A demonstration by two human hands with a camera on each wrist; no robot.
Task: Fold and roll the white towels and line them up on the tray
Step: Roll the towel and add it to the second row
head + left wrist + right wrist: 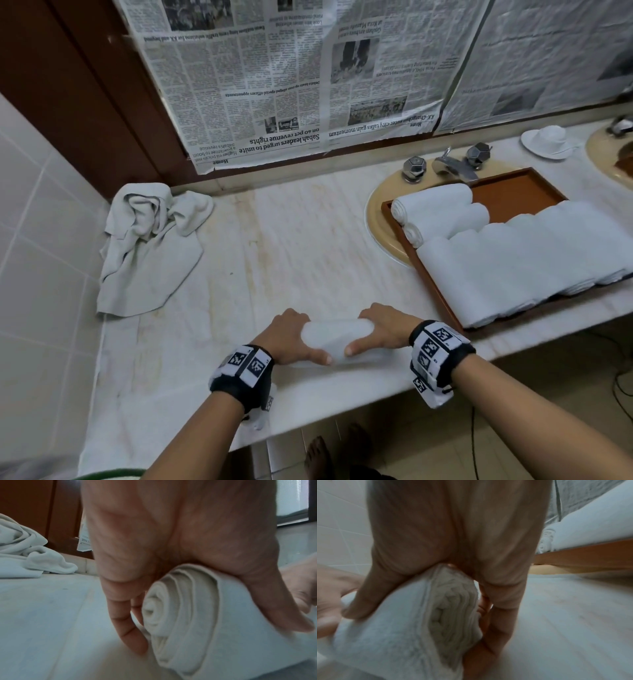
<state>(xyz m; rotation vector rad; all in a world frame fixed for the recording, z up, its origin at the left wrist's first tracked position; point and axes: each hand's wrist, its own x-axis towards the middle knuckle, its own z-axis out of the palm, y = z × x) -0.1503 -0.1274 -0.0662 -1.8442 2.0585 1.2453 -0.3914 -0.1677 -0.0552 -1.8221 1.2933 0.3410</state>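
The roll (pixel 337 339) lies on the counter (pixel 274 246) near its front edge, left of the tray (pixel 513 192). Left hand (pixel 291 334) and right hand (pixel 383 329) each clamp one end, fingers curled around it. To finish well, I think the pressure must stay even on both ends — otherwise the spiral telescopes. The terry is soft and thick; the marble is smooth, so the roll can slip.

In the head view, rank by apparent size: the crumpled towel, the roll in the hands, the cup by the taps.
1. Crumpled towel
2. Roll, partly covered by the left hand and right hand
3. Cup, though it sits farthest, so unsure
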